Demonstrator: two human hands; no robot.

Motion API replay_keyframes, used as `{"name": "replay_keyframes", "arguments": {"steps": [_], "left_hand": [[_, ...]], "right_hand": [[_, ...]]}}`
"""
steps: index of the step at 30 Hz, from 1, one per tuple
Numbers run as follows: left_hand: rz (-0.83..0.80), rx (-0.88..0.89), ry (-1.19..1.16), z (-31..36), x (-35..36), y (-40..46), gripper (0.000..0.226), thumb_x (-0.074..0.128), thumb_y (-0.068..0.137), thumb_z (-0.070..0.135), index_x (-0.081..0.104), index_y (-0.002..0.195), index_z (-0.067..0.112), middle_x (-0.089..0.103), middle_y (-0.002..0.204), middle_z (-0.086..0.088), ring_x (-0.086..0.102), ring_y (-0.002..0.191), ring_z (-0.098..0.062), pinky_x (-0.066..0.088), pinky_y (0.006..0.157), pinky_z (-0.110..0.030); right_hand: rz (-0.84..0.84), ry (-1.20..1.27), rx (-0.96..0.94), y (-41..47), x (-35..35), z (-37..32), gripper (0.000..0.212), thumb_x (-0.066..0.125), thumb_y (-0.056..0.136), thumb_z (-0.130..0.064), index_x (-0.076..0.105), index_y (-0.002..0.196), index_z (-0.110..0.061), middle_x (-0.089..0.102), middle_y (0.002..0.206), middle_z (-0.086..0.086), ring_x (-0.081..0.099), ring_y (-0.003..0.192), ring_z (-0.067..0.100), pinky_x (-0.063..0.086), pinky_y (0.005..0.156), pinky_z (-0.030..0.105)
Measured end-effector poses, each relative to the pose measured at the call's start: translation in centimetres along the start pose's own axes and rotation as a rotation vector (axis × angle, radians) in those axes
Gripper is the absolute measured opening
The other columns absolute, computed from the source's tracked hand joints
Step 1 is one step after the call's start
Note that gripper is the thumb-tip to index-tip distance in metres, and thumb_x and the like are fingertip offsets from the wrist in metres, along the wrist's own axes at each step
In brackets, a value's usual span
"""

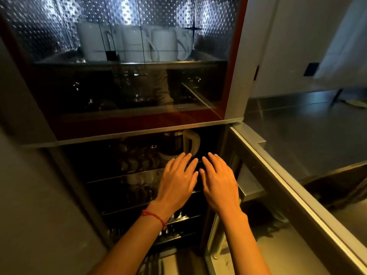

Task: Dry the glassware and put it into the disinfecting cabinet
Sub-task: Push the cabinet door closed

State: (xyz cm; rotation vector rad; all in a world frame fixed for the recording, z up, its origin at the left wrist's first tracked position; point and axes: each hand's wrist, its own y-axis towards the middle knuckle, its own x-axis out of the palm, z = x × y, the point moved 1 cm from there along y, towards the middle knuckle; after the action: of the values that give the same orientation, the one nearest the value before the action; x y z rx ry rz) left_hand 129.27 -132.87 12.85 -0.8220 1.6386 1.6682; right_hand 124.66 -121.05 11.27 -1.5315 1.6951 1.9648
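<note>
The disinfecting cabinet [234, 76] fills the view. Its upper compartment is shut behind a glass door; its lower compartment stands open. A glass pitcher with a cream handle [191, 142] stands on the lower compartment's top rack [111, 178], beside rows of dark glasses [137, 155]. My left hand [177, 180] and my right hand [218, 180] reach side by side in front of that rack, palms down, fingers spread, holding nothing. My left fingertips are just below the pitcher's handle; whether they touch it I cannot tell.
White mugs [162, 45] show through the upper glass door. More glassware lies on lower racks [178, 215]. The open lower door [297, 175] juts out to the right. A steel counter [307, 126] lies at the far right.
</note>
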Motion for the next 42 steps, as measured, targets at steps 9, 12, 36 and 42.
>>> {"name": "replay_keyframes", "arguments": {"steps": [9, 12, 36, 42], "left_hand": [[-0.027, -0.007, -0.089, 2.4, -4.1, 2.5, 0.044, 0.035, 0.087, 0.031, 0.064, 0.113, 0.01, 0.066, 0.113, -0.01, 0.062, 0.108, -0.026, 0.05, 0.088, -0.039], [-0.041, 0.002, -0.113, 3.0, -4.7, 3.8, 0.044, 0.035, 0.087, 0.031, 0.065, 0.112, 0.01, 0.067, 0.113, -0.01, 0.062, 0.108, -0.026, 0.051, 0.087, -0.039], [-0.157, 0.34, -0.371, 9.5, -4.7, 16.9, 0.046, 0.031, 0.099, 0.032, 0.028, 0.143, 0.019, 0.025, 0.152, -0.003, 0.014, 0.142, -0.016, 0.011, 0.114, -0.03], [-0.182, 0.346, -0.352, 11.7, -3.4, 19.4, 0.047, 0.03, 0.099, 0.033, 0.025, 0.144, 0.018, 0.024, 0.152, -0.004, 0.015, 0.142, -0.017, 0.013, 0.114, -0.03]], "right_hand": [[0.034, 0.028, 0.0, 2.4, -5.6, 0.4, 0.035, 0.055, 0.088, -0.026, 0.059, 0.118, -0.01, 0.06, 0.125, 0.011, 0.055, 0.118, 0.027, 0.045, 0.093, 0.037], [0.053, 0.025, 0.011, 3.5, -7.0, 1.3, 0.035, 0.062, 0.086, -0.023, 0.059, 0.119, -0.009, 0.059, 0.125, 0.013, 0.055, 0.118, 0.028, 0.044, 0.095, 0.038], [-0.038, -0.254, 0.315, 8.5, -13.5, 9.6, 0.041, 0.05, 0.094, -0.026, 0.048, 0.131, -0.009, 0.048, 0.137, 0.014, 0.043, 0.129, 0.028, 0.039, 0.101, 0.04], [-0.165, -0.256, 0.406, 10.2, -14.2, 12.3, 0.047, 0.035, 0.099, -0.032, 0.03, 0.142, -0.016, 0.031, 0.149, 0.006, 0.025, 0.139, 0.021, 0.026, 0.11, 0.035]]}}
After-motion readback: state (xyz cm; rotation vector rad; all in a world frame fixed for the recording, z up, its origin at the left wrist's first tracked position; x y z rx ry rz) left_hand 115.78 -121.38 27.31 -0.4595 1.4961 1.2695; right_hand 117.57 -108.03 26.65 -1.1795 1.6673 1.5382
